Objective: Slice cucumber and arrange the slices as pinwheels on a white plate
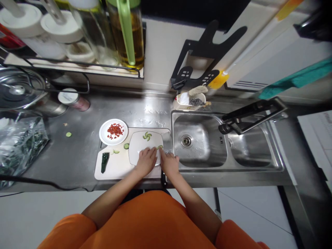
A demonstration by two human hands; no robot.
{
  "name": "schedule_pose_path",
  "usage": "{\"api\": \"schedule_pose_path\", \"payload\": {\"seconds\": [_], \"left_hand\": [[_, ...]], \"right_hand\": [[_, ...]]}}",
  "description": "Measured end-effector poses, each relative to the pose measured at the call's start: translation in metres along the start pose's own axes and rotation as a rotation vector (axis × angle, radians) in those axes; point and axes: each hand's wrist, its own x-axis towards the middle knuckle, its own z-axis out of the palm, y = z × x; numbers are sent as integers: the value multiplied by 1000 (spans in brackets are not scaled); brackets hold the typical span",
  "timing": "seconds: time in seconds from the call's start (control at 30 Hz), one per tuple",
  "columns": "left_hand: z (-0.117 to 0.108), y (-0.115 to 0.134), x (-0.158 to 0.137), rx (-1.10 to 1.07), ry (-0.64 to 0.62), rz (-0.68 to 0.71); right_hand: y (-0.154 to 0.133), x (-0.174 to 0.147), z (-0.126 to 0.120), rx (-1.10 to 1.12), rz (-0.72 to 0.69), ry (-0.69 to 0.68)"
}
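A white square plate (135, 152) lies on a pale cutting board (116, 173). My left hand (146, 159) rests over the plate, its fingers stretched forward with nothing visible in them. At the plate's right edge, the fingertips of my right hand (169, 164) press on a small cucumber slice (160, 147). Several more cucumber slices (147, 136) form a fan near the plate's far edge. A cut cucumber piece (126, 146) sits left of the plate, and a dark green piece (104, 162) lies farther left. A round white plate (103, 133) holds chopped red bits (115, 131).
To the right is a double steel sink (202, 138) with a black faucet (238, 116). A dark knife handle (164, 180) pokes out beside my right wrist. A plastic bag of greens (23, 148) and a lidded jar (74, 99) stand left, beneath a rack of oil bottles (127, 34).
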Motion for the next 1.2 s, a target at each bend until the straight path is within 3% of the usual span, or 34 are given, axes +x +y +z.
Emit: {"api": "schedule_pose_path", "payload": {"seconds": [0.23,0.43,0.53,0.63,0.9,1.2], "left_hand": [[-18,-11,-3,-91,106,-56],[-48,-73,-32,-164,342,-450],[-50,-94,-44,-148,325,-629],[-46,-99,-45,-164,299,-721],[-39,-94,-30,-260,326,-715],[-45,-96,-22,-269,243,-807]], "right_hand": [[4,-3,-2,-4,-6,11],[6,-8,0,50,-11,22],[1,-11,3,69,-27,31],[-6,-13,3,79,-50,30],[-14,-16,-1,76,-60,8],[-16,-18,-4,89,-48,10]]}}
